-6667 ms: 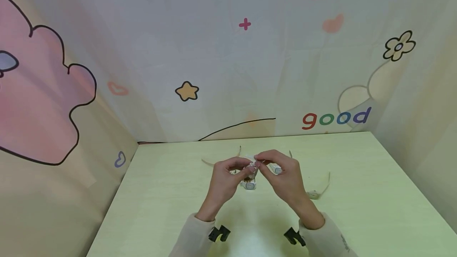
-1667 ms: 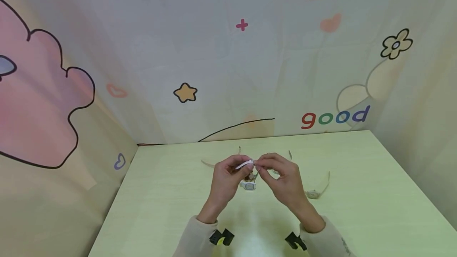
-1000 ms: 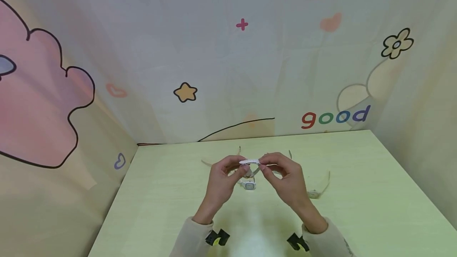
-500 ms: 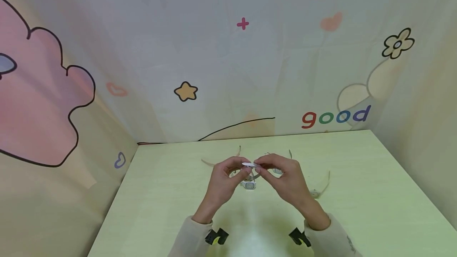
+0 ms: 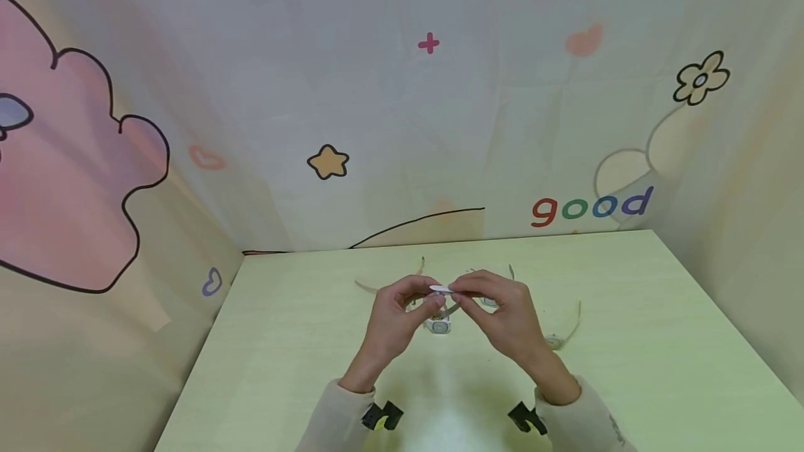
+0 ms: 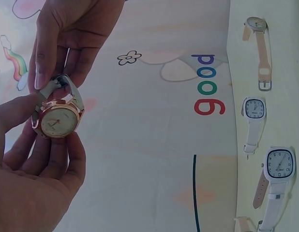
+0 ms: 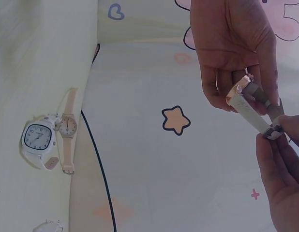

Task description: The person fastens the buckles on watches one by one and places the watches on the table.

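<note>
You have a round watch with a rose-gold case, a pale dial and a white strap (image 6: 59, 122) up between both hands, at the centre of the head view and at the left of the left wrist view. Its strap bends round into a loop behind the case. Your left hand (image 5: 397, 318) is closed around the case, fingers curled beneath it and thumb against the strap. Your right hand (image 5: 504, 314) is nearly closed too, pinching the strap near its buckle end between thumb and fingers; you cannot tell from these views whether the buckle is fastened.

Below your hands in the head view, a white square-cased watch with a white strap (image 5: 440, 326) lies on the pale yellow-green tabletop (image 5: 283, 361). A smaller-looking white square-faced watch (image 6: 255, 108) lies at the right of the left wrist view, and above it there a round watch with a peach strap (image 6: 257, 24). At the left of the right wrist view, a round-faced watch with a pale peach band (image 7: 67, 125) lies just beside the white square-cased one.

Behind the table hangs a pale printed cloth backdrop (image 5: 377, 82) with a yellow star (image 5: 329, 162) and the coloured word "good" (image 5: 592, 208).
</note>
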`<state>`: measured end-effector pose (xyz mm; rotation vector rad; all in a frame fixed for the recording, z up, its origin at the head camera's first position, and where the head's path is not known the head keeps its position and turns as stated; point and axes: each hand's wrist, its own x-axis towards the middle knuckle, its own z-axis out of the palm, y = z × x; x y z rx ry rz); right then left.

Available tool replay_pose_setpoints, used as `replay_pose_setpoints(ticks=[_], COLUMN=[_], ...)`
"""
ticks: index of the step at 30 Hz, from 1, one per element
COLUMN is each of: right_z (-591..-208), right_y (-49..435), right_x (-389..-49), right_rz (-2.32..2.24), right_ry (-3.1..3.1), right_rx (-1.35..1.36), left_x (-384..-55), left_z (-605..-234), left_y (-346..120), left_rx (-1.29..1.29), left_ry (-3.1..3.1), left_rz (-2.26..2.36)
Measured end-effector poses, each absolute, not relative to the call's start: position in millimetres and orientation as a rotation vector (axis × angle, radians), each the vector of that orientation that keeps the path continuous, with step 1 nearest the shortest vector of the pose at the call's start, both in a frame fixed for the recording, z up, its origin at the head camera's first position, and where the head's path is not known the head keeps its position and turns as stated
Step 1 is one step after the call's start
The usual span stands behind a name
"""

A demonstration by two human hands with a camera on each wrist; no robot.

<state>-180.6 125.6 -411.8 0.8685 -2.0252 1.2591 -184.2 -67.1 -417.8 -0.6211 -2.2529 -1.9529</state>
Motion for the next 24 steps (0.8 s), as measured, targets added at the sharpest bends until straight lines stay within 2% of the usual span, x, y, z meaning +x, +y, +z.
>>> replay_pose_setpoints(ticks=[24], right_z=[-414.3], right_y=[127.2], right_x=[-179.0], right_rz=[1.298], right_ry=[-2.071], right_rx=[0.86], left_x=[-184.4], left_z=[-421.5], left_y=[-67.5], left_rx=[-0.619], left_ry=[-2.332], left_rz=[-1.87])
